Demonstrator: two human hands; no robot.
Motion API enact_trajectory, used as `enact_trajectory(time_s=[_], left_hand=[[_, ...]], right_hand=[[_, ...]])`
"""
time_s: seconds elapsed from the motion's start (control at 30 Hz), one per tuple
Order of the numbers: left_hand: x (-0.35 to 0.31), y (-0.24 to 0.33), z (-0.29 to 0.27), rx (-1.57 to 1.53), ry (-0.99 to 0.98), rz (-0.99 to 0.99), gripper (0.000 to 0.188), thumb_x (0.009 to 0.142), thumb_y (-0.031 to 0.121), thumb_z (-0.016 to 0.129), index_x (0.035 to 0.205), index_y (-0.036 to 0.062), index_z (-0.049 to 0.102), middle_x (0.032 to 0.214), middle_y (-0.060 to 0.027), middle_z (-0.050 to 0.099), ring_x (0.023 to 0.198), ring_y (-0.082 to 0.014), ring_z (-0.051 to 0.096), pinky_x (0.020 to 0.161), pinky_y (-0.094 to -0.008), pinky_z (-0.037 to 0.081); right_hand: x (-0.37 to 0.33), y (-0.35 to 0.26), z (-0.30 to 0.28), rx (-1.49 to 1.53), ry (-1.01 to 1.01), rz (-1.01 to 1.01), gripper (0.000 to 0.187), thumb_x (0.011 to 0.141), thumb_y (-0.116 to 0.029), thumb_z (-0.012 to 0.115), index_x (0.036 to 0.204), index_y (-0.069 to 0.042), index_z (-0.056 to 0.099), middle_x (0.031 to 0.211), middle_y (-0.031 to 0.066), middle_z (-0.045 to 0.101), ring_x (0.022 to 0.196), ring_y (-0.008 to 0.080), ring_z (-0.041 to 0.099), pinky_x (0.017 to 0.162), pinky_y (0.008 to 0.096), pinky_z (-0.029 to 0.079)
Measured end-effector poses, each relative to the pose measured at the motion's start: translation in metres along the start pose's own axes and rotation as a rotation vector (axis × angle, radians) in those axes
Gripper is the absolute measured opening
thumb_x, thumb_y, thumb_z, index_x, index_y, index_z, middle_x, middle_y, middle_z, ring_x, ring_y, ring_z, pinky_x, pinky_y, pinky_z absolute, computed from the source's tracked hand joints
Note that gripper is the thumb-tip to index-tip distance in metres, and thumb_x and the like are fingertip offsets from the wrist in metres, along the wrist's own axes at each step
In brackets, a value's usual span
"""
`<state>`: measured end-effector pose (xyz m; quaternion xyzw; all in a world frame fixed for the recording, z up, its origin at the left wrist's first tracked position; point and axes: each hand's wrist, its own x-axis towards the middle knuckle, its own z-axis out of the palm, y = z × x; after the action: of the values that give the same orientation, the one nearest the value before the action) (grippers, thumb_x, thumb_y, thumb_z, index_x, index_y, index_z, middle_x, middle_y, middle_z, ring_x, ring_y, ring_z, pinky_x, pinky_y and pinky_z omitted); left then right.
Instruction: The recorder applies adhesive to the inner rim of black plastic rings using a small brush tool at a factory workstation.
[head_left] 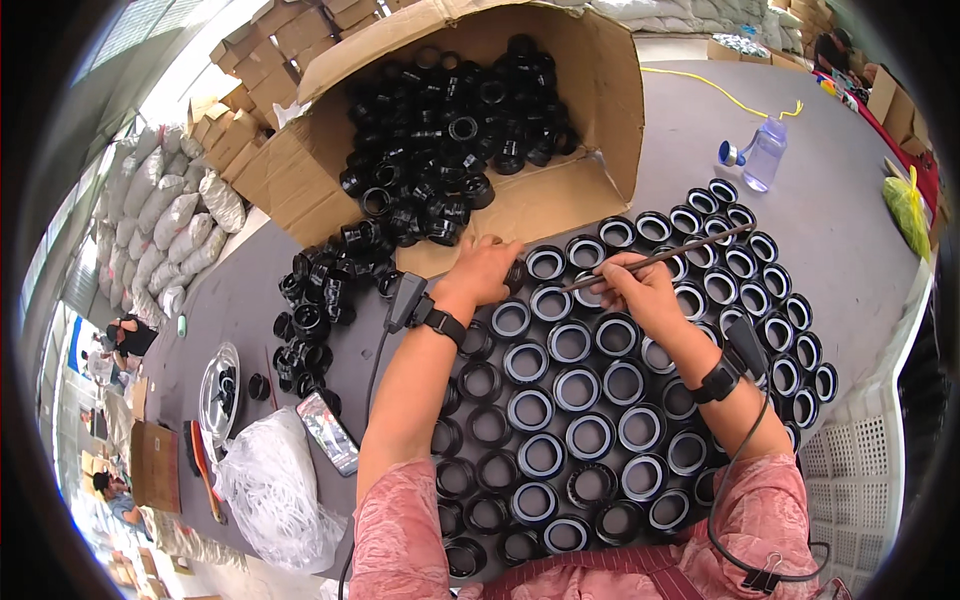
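Note:
Many black plastic rings stand in rows on the grey table (245, 300). Most, such as one ring (590, 436), show a pale inner ring; those in the leftmost rows, like this plain black ring (489, 426), do not. My left hand (482, 270) is closed on a black ring (516, 276) at the far left corner of the rows, its fingertips partly hidden. A long thin dark stick (690, 246) is gripped in my right hand (635, 290), pen-like. Its lower tip is beside my left hand, over the far rows; its other end points to the far right.
Beyond the rows, a cardboard box (610, 120) lies on its side, spilling black rings (320, 300) leftward. At left are a phone (328, 432), a plastic bag of pale rings (275, 490), a metal dish (210, 400) and a brush (206, 470). A bottle (766, 155) stands far right.

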<state>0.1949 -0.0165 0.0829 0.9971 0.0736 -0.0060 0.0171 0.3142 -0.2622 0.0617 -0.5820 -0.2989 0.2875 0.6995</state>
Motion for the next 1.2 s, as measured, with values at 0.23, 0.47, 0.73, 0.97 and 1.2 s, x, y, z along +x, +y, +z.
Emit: enact_trajectory(time_s=[0.23, 0.47, 0.73, 0.97, 1.2], left_hand=[[-0.004, -0.025, 0.024, -0.232, -0.008, 0.053, 0.053, 0.071, 0.01, 0.075, 0.122, 0.0028, 0.061, 0.129, -0.0177, 0.061, 0.122, -0.0351, 0.055, 0.105, -0.0368, 0.043], [0.0, -0.018, 0.027, -0.608, 0.156, -0.159, 0.039, 0.077, 0.013, 0.07, 0.114, 0.0027, 0.066, 0.122, -0.0149, 0.065, 0.123, -0.0322, 0.055, 0.102, -0.0381, 0.044], [0.011, -0.002, 0.05, -0.269, 0.27, 0.031, 0.024, 0.074, 0.023, 0.079, 0.094, 0.0128, 0.07, 0.11, -0.0076, 0.068, 0.113, -0.0301, 0.057, 0.111, -0.0578, 0.029], [0.013, 0.001, 0.056, -0.241, 0.252, -0.005, 0.023, 0.073, 0.022, 0.08, 0.092, 0.0121, 0.071, 0.11, -0.0066, 0.068, 0.115, -0.0295, 0.058, 0.109, -0.0559, 0.033], [0.016, 0.0, 0.061, -0.273, 0.279, 0.018, 0.021, 0.073, 0.02, 0.079, 0.091, 0.0108, 0.071, 0.117, -0.0093, 0.068, 0.119, -0.0299, 0.056, 0.109, -0.0556, 0.034]], right_hand=[[0.005, 0.005, -0.006, 0.004, -0.004, 0.004, 0.02, 0.095, -0.021, 0.06, 0.096, -0.003, 0.068, 0.078, 0.0062, 0.072, 0.06, 0.0079, 0.063, 0.05, 0.0196, 0.045], [0.033, 0.01, -0.002, -0.153, 0.104, -0.011, 0.025, 0.092, -0.02, 0.06, 0.095, 0.002, 0.069, 0.077, 0.008, 0.072, 0.059, 0.0125, 0.064, 0.055, 0.025, 0.049], [0.078, 0.038, 0.022, -0.557, 0.003, -0.138, 0.025, 0.09, -0.019, 0.061, 0.095, 0.004, 0.069, 0.076, 0.0111, 0.071, 0.061, 0.0139, 0.067, 0.06, 0.0273, 0.053], [0.085, 0.055, 0.036, -0.56, -0.013, -0.158, 0.024, 0.087, -0.017, 0.063, 0.087, 0.006, 0.069, 0.071, 0.01, 0.071, 0.058, 0.0135, 0.066, 0.059, 0.0282, 0.054], [0.105, 0.029, 0.018, -0.929, -0.026, -0.391, 0.012, 0.078, -0.005, 0.061, 0.08, 0.006, 0.065, 0.074, 0.0275, 0.062, 0.072, 0.0443, 0.062, 0.062, 0.0458, 0.049]])
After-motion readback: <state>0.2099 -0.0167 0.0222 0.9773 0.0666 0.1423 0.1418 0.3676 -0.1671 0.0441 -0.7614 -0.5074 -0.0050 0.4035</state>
